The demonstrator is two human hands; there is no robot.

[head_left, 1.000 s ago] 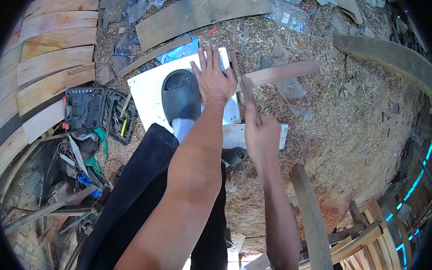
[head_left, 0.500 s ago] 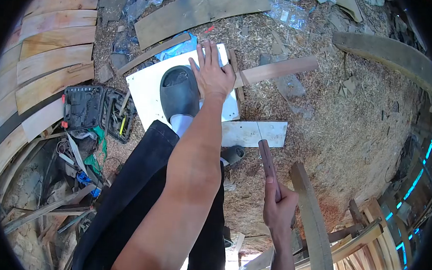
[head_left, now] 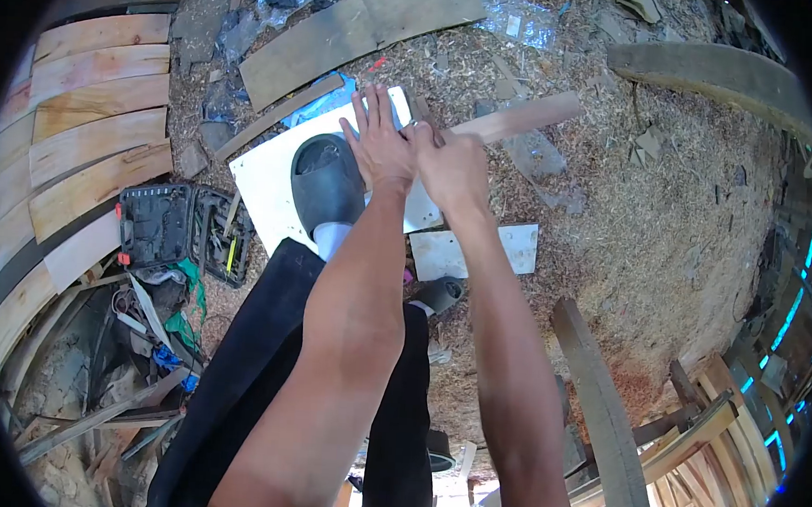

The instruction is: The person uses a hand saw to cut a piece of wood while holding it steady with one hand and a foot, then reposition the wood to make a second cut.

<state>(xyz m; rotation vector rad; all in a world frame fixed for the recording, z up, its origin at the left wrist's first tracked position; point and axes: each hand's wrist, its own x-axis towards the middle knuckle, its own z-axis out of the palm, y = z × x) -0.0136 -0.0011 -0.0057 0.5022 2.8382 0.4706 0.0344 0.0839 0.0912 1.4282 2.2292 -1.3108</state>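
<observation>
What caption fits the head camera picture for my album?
Left hand flat on a white board, right hand beside it, a dark shoe standing on the board amid sawdust.

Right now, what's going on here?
A person stands on sawdust-covered ground, one foot in a dark shoe pinning a white board. The left hand lies flat, fingers spread, on the board's far edge. The right hand is closed right beside it, at the near end of a wooden strip lying past the board; what it grips is hidden. A second white piece lies nearby, an open tool case to the left.
</observation>
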